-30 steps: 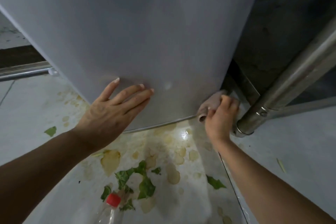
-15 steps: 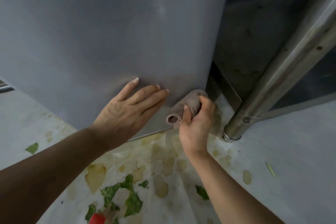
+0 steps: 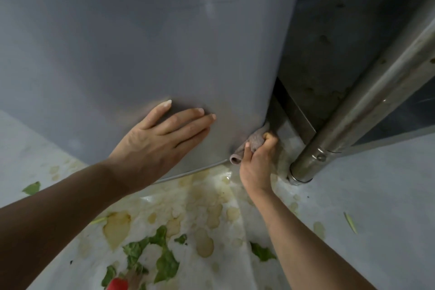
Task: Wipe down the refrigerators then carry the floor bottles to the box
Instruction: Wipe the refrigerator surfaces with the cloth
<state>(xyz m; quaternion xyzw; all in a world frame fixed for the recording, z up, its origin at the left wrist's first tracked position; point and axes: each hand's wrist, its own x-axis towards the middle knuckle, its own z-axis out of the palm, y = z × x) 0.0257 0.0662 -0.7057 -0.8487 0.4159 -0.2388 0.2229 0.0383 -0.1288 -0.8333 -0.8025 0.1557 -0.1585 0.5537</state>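
Observation:
A grey refrigerator (image 3: 146,38) fills the upper left of the view, its bottom edge just above the floor. My left hand (image 3: 160,141) lies flat and open against its lower panel. My right hand (image 3: 257,162) grips a crumpled beige cloth (image 3: 253,142) and presses it against the refrigerator's lower right corner. The red cap of a floor bottle (image 3: 117,284) shows at the bottom edge; the rest of the bottle is out of frame.
The pale floor (image 3: 376,195) under the refrigerator carries yellowish spill stains (image 3: 207,219) and several green leaf scraps (image 3: 162,259). A thick steel leg (image 3: 348,125) stands close to the right of my right hand, with a dark stained metal panel (image 3: 329,42) behind it.
My right hand slid the cloth left along the refrigerator's bottom edge, then back right to the lower corner. My left hand stayed flat on the panel. The view shifted slightly.

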